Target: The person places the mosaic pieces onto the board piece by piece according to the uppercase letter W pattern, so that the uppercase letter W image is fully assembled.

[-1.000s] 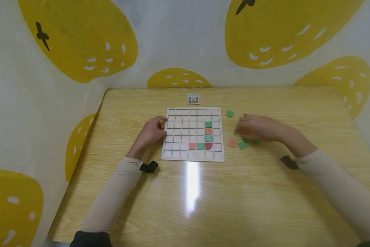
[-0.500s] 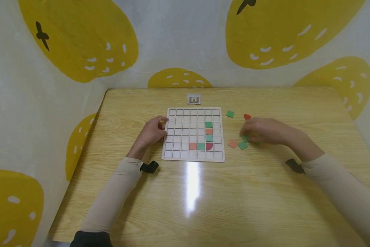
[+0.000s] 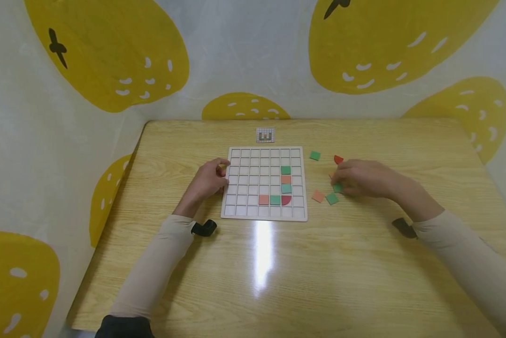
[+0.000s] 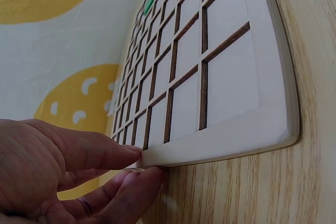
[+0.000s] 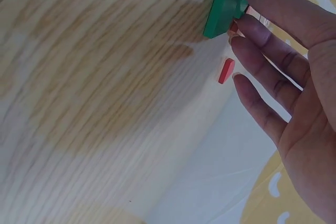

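A: Left hand [image 3: 208, 178]?
B: At the left edge of the grid board [image 3: 249, 169], which lies flat on the worktop [image 3: 320, 272]. Grip: digits curled, pinching the rim.
A: Right hand [image 3: 364, 178]?
B: Right of the board, over the loose pieces, fingertips close by a green tile [image 5: 219, 14]. Grip: cannot tell whether a piece is pinched.
A: Nearby?
B: Red quarter-round [image 3: 338, 159] beyond the hand; orange tile [image 3: 318, 196] between it and the board.
A: Board contents?
B: Six pieces in an L: four down the sixth column, a red corner piece [image 3: 286, 200] lowest, two running left from it.
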`<state>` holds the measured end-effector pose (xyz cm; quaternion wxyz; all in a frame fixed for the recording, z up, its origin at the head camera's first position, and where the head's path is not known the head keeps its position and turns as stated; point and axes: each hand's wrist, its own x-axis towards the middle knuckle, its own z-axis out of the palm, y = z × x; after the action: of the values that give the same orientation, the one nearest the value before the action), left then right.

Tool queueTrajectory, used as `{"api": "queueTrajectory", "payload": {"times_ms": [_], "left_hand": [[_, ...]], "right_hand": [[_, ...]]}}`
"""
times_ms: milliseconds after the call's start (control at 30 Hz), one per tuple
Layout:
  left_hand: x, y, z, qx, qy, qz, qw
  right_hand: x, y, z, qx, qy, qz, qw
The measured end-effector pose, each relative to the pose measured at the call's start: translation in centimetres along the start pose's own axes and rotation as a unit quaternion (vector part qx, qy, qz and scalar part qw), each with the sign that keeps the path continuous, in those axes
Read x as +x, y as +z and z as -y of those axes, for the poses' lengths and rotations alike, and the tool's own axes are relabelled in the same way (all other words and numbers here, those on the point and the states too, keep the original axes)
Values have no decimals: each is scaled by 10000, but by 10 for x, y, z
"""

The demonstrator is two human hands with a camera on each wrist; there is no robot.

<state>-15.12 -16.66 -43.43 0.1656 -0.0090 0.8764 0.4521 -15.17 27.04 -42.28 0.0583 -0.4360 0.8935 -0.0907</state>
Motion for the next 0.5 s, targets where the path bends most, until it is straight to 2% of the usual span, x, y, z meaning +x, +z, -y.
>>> {"api": "queueTrajectory", "payload": {"times_ms": [300, 500], "left_hand": [[-1, 0, 0, 69, 15, -16, 10000], [-1, 0, -1, 71, -8, 17, 10000]], "right_hand": [[2, 2, 0, -275, -67, -164, 9995], [1, 2, 1, -315, 68, -112, 9994]]}}
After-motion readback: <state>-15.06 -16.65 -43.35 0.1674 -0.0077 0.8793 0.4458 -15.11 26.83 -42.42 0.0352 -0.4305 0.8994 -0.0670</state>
